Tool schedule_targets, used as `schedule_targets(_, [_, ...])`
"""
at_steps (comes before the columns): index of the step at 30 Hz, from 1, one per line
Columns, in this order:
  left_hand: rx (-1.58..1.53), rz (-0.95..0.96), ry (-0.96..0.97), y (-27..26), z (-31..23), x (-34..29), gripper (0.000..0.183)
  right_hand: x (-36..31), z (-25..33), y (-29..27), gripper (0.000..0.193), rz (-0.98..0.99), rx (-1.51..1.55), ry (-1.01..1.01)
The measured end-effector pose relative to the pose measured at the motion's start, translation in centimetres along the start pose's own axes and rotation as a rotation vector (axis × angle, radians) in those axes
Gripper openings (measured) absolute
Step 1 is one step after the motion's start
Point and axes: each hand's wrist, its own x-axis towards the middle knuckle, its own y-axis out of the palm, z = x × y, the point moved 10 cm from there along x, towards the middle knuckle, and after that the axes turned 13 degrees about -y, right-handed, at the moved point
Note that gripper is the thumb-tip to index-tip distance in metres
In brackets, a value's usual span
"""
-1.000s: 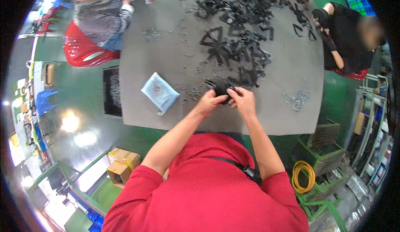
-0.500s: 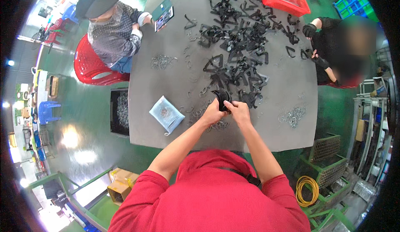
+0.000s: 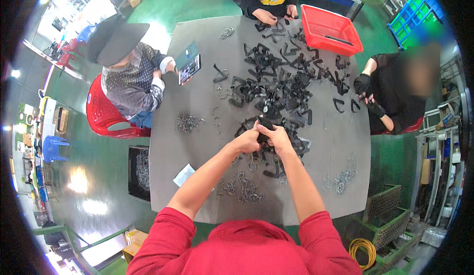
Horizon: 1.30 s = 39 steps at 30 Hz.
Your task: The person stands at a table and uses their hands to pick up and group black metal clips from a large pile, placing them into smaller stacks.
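Both my hands grip a compact stack of thin black pieces point(image 3: 265, 122) over the near end of a pile on the table. My left hand point(image 3: 248, 140) closes round the stack's left side, and my right hand point(image 3: 277, 139) holds its right side, thumb across the front. The pieces' exact kind is hidden by my fingers. Beyond and beneath my hands spreads the pile of black angled, bracket-like pieces point(image 3: 276, 84). Nearer to me, below my wrists, lies a loose scatter of small silvery metal hooks or rings point(image 3: 243, 188).
The grey table point(image 3: 168, 186) also bears hook piles at left point(image 3: 187, 122) and right point(image 3: 344, 178). A pale bag point(image 3: 183, 174) is partly behind my left forearm. A red basket point(image 3: 331, 30) stands far right. Three people sit or stand around; one holds a tablet point(image 3: 189, 70).
The view has tilted up, showing more of the person across the table. My hands, still gripping the black stack, have shifted over the pile's near end and turned the stack. My left forearm now covers the bag.
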Motion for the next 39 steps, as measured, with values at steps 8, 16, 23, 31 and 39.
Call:
schedule_targets(8, [-0.248,-0.064,0.127,-6.0,-4.1,4.3,0.102,5.4,0.9,-4.0,0.023,-0.266,0.412,-0.110])
schedule_targets(16, [-0.482,-0.418,0.009,-11.3,-0.9,1.4,0.080,10.9,4.4,-11.9,0.019,-0.465,0.514,-0.181])
schedule_targets(23, [-0.515,-0.546,-0.313,-2.9,18.3,-9.2,0.030,16.0,7.5,-15.3,0.022,-0.490,0.566,-0.248])
schedule_targets(31, [-1.132,-0.312,-0.731,11.0,28.3,-20.0,0.035,19.0,9.3,-17.1,0.026,-0.630,0.628,-0.266])
schedule_targets(39, [-1.227,-0.385,-0.683,11.3,28.3,-19.7,0.033,20.1,9.9,-17.6,0.028,-0.722,0.643,-0.304])
